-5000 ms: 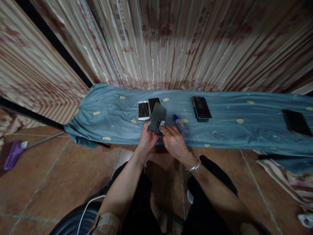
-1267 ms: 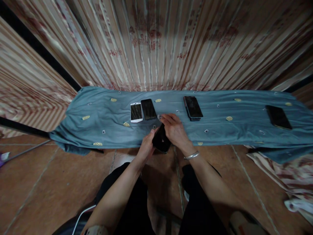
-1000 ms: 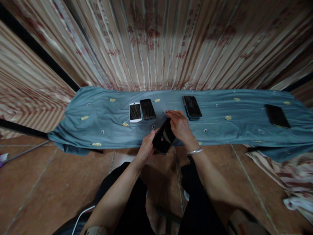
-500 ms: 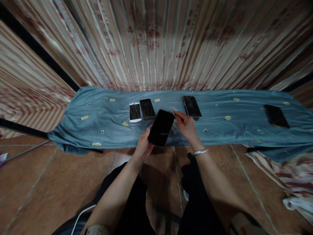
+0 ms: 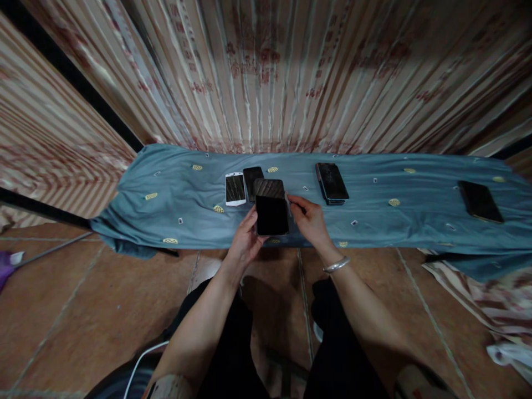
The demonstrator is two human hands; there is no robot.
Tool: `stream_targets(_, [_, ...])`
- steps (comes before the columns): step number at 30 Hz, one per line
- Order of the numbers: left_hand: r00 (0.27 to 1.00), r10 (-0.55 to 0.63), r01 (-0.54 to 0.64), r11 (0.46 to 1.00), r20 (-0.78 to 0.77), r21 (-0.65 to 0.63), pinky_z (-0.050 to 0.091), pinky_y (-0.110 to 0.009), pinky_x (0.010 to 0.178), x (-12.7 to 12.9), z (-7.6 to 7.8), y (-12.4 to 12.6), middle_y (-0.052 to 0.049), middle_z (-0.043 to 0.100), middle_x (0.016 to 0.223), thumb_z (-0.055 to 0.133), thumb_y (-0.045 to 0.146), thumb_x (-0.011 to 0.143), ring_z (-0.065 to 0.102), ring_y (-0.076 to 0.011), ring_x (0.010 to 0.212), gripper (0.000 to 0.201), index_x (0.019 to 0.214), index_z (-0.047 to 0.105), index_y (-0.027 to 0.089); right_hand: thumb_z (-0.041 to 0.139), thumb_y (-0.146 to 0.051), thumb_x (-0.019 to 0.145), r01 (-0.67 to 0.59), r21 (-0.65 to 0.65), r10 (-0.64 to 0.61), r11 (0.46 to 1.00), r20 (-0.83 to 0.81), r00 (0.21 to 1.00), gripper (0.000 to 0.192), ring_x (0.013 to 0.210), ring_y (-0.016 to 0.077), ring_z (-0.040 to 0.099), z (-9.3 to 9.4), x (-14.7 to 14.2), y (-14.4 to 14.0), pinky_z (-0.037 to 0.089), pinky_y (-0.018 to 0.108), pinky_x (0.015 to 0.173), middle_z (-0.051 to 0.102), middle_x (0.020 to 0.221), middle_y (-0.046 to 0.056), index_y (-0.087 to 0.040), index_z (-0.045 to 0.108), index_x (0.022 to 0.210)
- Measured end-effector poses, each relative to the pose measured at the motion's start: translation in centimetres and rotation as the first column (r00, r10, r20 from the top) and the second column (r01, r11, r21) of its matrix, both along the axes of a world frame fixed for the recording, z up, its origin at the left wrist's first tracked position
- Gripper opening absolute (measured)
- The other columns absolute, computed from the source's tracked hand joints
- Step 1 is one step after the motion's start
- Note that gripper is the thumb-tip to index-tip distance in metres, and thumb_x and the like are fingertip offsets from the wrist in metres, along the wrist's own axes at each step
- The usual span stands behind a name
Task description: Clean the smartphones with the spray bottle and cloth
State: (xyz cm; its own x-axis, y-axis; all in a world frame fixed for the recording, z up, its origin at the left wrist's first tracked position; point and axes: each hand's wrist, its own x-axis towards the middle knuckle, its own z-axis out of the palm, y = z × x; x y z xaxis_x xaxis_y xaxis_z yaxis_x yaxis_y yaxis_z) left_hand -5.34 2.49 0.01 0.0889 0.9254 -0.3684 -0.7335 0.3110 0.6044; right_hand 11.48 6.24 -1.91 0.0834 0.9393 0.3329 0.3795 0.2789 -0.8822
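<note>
The dark phone (image 5: 271, 208) is held screen-up between both hands, just above the near edge of the bench (image 5: 374, 227), which is draped in a blue-grey cloth (image 5: 187, 194). From the left: a white phone (image 5: 235, 189) lies on the cloth, touching or just beside a black phone (image 5: 251, 178) partly hidden behind the held one. The left hand (image 5: 245, 241) grips the held phone's left edge; the right hand (image 5: 310, 221) pinches its right edge. Farther right lie another black phone (image 5: 331, 183) and, well apart, one more (image 5: 481, 201).
</note>
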Motion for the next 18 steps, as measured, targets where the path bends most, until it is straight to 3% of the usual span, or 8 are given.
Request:
stream_targets(6, [0.995, 0.098, -0.099, 0.995, 0.025, 0.008, 0.056, -0.030, 0.090, -0.6, -0.1, 0.6, 0.000, 0.076, 0.089, 0.056, 0.010, 0.092, 0.071, -0.0108, 0.077, 0.029, 0.119, 0.064, 0.018, 0.053, -0.030, 0.081, -0.060, -0.043, 0.059, 0.997, -0.012, 0.998, 0.032, 0.082, 0.0212, 0.071, 0.3, -0.7, -1.1, 0.055, 0.037, 0.083, 0.079, 0.090, 0.003, -0.022, 0.078, 0.098])
stream_targets(12, [0.987, 0.154, -0.154, 0.988, 0.055, 0.005, 0.055, -0.033, 0.095, -1.2, -0.5, 1.3, -0.004, 0.078, 0.099, 0.057, 0.011, 0.091, 0.074, -0.0142, 0.087, 0.040, 0.131, 0.055, 0.019, 0.053, -0.030, 0.085, -0.079, -0.045, 0.081, 0.996, 0.037, 0.996, 0.030, 0.077, 0.0200, 0.071, 0.6, -1.1, -2.6, 0.057, 0.035, 0.075, 0.079, 0.090, 0.003, -0.023, 0.077, 0.102])
stream_targets(18, [0.973, 0.220, -0.219, 0.976, 0.064, -0.018, 0.056, -0.033, 0.092, -0.8, 0.4, 1.4, -0.001, 0.077, 0.090, 0.050, 0.008, 0.095, 0.072, -0.0130, 0.083, 0.028, 0.119, 0.060, 0.018, 0.051, -0.022, 0.093, -0.102, 0.223, 0.041, 0.969, 0.261, 0.964, 0.027, 0.109, 0.0244, 0.068, 0.5, -1.1, -4.0, 0.054, 0.045, 0.099, 0.074, 0.117, 0.009, -0.022, 0.072, 0.110])
